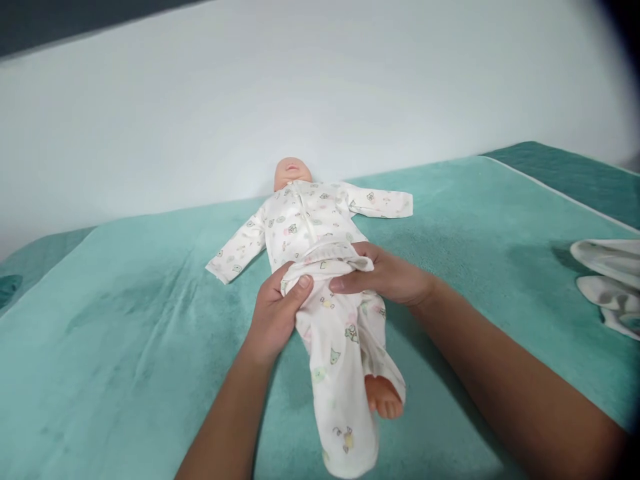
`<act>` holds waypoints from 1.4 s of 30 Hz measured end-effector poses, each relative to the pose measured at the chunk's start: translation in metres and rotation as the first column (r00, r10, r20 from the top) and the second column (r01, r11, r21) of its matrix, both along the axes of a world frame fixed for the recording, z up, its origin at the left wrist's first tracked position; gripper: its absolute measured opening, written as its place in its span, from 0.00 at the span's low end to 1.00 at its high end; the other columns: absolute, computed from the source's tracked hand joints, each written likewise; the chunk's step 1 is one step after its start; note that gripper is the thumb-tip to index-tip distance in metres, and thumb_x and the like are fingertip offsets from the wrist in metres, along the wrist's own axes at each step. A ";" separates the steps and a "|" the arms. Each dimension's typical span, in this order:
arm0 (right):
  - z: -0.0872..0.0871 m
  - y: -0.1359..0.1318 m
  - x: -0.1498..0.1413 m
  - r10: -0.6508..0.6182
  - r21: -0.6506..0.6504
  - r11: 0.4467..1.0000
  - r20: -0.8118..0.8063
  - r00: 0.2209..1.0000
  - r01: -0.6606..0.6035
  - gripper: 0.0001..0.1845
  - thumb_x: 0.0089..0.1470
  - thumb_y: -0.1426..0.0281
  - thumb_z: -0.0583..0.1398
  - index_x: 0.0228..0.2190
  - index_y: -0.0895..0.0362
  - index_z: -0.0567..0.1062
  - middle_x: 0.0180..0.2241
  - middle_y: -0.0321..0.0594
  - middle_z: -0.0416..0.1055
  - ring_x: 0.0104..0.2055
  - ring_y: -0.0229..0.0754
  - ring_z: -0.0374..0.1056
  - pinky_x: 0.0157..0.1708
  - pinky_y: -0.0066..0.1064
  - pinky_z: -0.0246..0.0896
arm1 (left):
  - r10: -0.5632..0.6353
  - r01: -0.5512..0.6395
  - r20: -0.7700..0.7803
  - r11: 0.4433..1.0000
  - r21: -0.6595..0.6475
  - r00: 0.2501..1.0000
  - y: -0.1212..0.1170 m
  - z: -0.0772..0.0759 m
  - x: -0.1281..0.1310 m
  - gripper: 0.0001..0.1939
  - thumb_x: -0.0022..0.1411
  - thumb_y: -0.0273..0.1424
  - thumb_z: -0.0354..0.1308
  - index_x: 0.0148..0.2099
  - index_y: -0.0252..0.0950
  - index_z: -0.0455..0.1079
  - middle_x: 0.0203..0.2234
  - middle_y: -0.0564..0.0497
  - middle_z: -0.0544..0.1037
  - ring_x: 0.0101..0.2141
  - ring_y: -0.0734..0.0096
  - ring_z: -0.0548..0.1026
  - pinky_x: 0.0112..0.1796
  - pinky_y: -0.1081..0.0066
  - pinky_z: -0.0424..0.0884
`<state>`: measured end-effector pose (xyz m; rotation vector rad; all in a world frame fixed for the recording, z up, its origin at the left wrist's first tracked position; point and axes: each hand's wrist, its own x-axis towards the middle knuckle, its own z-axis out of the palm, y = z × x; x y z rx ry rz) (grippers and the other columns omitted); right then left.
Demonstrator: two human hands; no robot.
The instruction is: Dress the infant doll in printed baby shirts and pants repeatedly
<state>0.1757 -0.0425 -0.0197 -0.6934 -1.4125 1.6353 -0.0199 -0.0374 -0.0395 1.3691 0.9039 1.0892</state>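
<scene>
A baby doll (pixel 293 172) lies on its back, its head toward the wall. It wears a white printed top (pixel 305 217) with both sleeves spread out, and matching baby pants (pixel 333 340). My left hand (pixel 280 303) grips the pants at the waist on the left, thumb on top and fingers tucked behind. Across from it, my right hand (pixel 383 273) pinches the right side of the waist, where the waistband is folded over. One bare foot (pixel 385 398) pokes out of the right pant leg; the other foot is hidden inside the left leg.
A teal blanket (pixel 165 320) covers the surface under the doll, slightly creased at left. White folded cloth items (pixel 613 280) lie at the right edge. Behind the doll rises a pale wall (pixel 300 87).
</scene>
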 end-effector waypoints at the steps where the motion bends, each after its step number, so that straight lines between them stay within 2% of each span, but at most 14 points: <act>1: -0.001 0.000 -0.001 -0.018 -0.003 1.000 -0.028 0.999 0.018 0.13 0.47 0.69 0.68 0.38 0.57 0.78 0.33 0.36 0.76 0.37 0.40 0.71 0.37 0.30 0.66 | -0.004 0.005 -0.035 1.000 0.016 0.999 0.000 0.000 -0.001 0.14 0.58 0.43 0.61 0.38 0.37 0.75 0.30 0.49 0.77 0.31 0.66 0.74 0.31 0.70 0.70; 3: -0.002 0.000 -0.004 -0.067 -0.008 0.998 -0.082 0.994 0.066 0.12 0.48 0.69 0.68 0.37 0.57 0.78 0.35 0.37 0.75 0.37 0.39 0.71 0.38 0.29 0.66 | -0.046 0.053 -0.134 0.997 0.049 0.990 0.001 0.001 -0.003 0.12 0.57 0.41 0.63 0.39 0.38 0.75 0.30 0.50 0.77 0.31 0.66 0.74 0.32 0.70 0.70; 5: -0.002 0.000 -0.008 -0.126 -0.034 0.992 -0.129 0.984 0.123 0.10 0.49 0.68 0.67 0.35 0.56 0.77 0.34 0.36 0.75 0.35 0.38 0.71 0.35 0.28 0.66 | -0.149 0.163 -0.220 0.986 0.045 0.964 0.001 0.003 -0.006 0.13 0.52 0.38 0.67 0.40 0.38 0.75 0.30 0.51 0.77 0.32 0.65 0.74 0.32 0.70 0.70; 7: -0.004 0.000 -0.010 -0.165 -0.070 0.985 -0.162 0.973 0.155 0.09 0.49 0.67 0.67 0.34 0.56 0.77 0.32 0.35 0.74 0.32 0.36 0.70 0.32 0.26 0.65 | -0.255 0.263 -0.270 0.965 -0.005 0.929 0.000 0.007 -0.008 0.17 0.47 0.36 0.70 0.39 0.37 0.75 0.31 0.51 0.77 0.33 0.64 0.74 0.32 0.70 0.70; 9: -0.005 0.001 -0.011 -0.180 -0.096 0.982 -0.176 0.968 0.165 0.10 0.49 0.66 0.68 0.33 0.57 0.76 0.31 0.35 0.74 0.31 0.36 0.70 0.31 0.26 0.65 | -0.292 0.287 -0.277 0.956 -0.058 0.916 -0.001 0.009 -0.009 0.18 0.46 0.36 0.71 0.39 0.36 0.75 0.32 0.50 0.77 0.34 0.63 0.74 0.33 0.70 0.70; 11: -0.005 0.001 -0.011 -0.175 -0.103 0.982 -0.173 0.969 0.159 0.10 0.49 0.66 0.67 0.34 0.57 0.76 0.32 0.36 0.74 0.32 0.37 0.70 0.31 0.26 0.65 | -0.291 0.279 -0.215 0.957 -0.081 0.932 -0.002 0.008 -0.009 0.18 0.48 0.34 0.70 0.43 0.37 0.75 0.35 0.50 0.79 0.36 0.63 0.75 0.35 0.70 0.71; 14: -0.003 0.000 -0.010 -0.142 -0.079 0.988 -0.141 0.980 0.132 0.11 0.50 0.65 0.67 0.36 0.56 0.76 0.34 0.37 0.75 0.33 0.37 0.71 0.31 0.26 0.65 | -0.278 0.278 0.009 0.958 -0.068 0.960 -0.002 0.004 -0.007 0.20 0.53 0.33 0.67 0.49 0.39 0.73 0.39 0.49 0.79 0.39 0.62 0.76 0.37 0.70 0.72; 17: 0.001 0.000 -0.009 -0.100 -0.035 0.995 -0.073 0.992 0.097 0.12 0.51 0.65 0.67 0.38 0.56 0.77 0.35 0.37 0.75 0.36 0.38 0.71 0.35 0.27 0.65 | -0.216 0.231 0.182 0.971 -0.064 0.959 -0.002 0.000 -0.004 0.19 0.56 0.32 0.65 0.51 0.39 0.73 0.39 0.47 0.80 0.40 0.61 0.77 0.39 0.69 0.72; 20: 0.006 -0.001 -0.006 -0.047 -0.018 0.999 0.000 0.999 0.047 0.15 0.48 0.67 0.68 0.39 0.57 0.77 0.36 0.37 0.74 0.38 0.39 0.70 0.38 0.29 0.65 | -0.164 0.189 0.268 0.980 -0.068 0.949 -0.001 -0.001 -0.002 0.19 0.55 0.32 0.64 0.50 0.37 0.74 0.40 0.45 0.80 0.42 0.58 0.77 0.41 0.65 0.72; 25: 0.008 0.000 -0.001 0.015 0.019 1.000 0.102 0.995 -0.017 0.15 0.42 0.69 0.71 0.35 0.58 0.77 0.30 0.34 0.72 0.33 0.38 0.68 0.32 0.26 0.62 | -0.109 0.142 0.321 0.986 -0.083 0.941 0.000 0.000 0.000 0.17 0.53 0.31 0.65 0.47 0.35 0.74 0.39 0.45 0.80 0.41 0.55 0.77 0.42 0.62 0.73; 32: 0.010 0.001 -0.002 0.018 0.026 0.999 0.188 0.982 -0.023 0.16 0.44 0.68 0.70 0.36 0.57 0.76 0.31 0.34 0.72 0.33 0.37 0.68 0.31 0.26 0.61 | -0.066 0.118 0.334 0.984 -0.137 0.940 0.000 0.001 -0.001 0.18 0.50 0.31 0.65 0.46 0.35 0.74 0.37 0.45 0.80 0.40 0.53 0.78 0.40 0.61 0.73; 42: 0.008 0.000 -0.003 0.049 0.035 0.998 0.129 0.990 -0.054 0.11 0.48 0.69 0.68 0.35 0.56 0.75 0.29 0.33 0.71 0.32 0.36 0.67 0.31 0.25 0.60 | -0.113 0.169 0.349 0.977 -0.132 0.930 0.001 0.003 -0.004 0.18 0.50 0.29 0.63 0.46 0.34 0.76 0.36 0.46 0.80 0.41 0.51 0.77 0.39 0.61 0.73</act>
